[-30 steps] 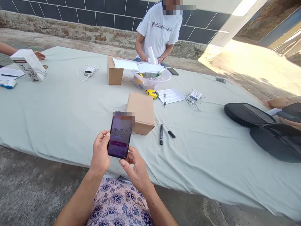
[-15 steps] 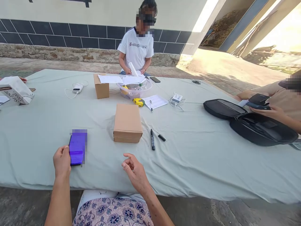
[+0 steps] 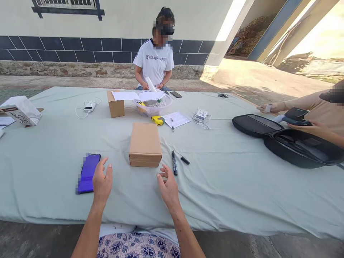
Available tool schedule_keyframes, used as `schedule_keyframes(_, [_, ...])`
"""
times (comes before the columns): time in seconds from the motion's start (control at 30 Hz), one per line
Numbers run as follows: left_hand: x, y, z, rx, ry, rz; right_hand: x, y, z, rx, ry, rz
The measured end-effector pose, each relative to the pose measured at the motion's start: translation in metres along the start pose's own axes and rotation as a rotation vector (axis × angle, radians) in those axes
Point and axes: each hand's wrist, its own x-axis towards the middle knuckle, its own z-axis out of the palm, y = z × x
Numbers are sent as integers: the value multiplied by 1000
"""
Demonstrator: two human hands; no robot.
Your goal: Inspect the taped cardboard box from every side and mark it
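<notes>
My left hand is open and empty, beside the right edge of a phone whose screen shows purple-blue. The phone lies flat on the cloth. My right hand is also open, with fingers apart, just short of a closed brown cardboard box. Right of the box lie an uncapped black marker and its loose cap; the marker is close to my right fingertips.
Behind the box are a yellow tape measure, a paper with a pen, a plastic basin and another cardboard box. An open black case lies at right near a person holding a device. Another person sits opposite.
My left hand has let go of the phone and moved right, its fingers now spread. My right hand has shifted right and forward, toward the box and marker.
</notes>
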Motion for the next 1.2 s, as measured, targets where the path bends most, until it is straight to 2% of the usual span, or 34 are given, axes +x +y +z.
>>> schedule_keyframes(0.07, [-8, 4, 24, -159, -152, -7, 9, 3, 7, -27, 41, -45])
schedule_keyframes(0.17, [-17, 2, 59, -315, -294, 33, 18, 9, 17, -48, 58, -85])
schedule_keyframes(0.27, [-22, -9, 83, -332, -266, 22, 18, 15, 22, -63, 68, -131])
schedule_keyframes(0.37, [-26, -22, 92, -320, -218, 11, 16, 21, 22, -60, 80, -173])
schedule_keyframes(0.53, [-27, -28, 88, -348, -163, 53, 12, 23, 18, -8, 159, -216])
schedule_keyframes(0.67, [-28, -24, 81, -356, -92, 119, 9, 23, 17, 37, 237, -269])
schedule_keyframes(0.87, [-40, -16, 67, -351, -30, 265, -5, 20, 14, 102, 282, -347])
schedule_keyframes(1.07, [-54, 7, 50, -230, 119, 590, -16, -10, -1, 152, 308, -460])
schedule_keyframes(1.2, [-59, 23, 42, -251, 150, 601, -19, -38, -12, 159, 305, -543])
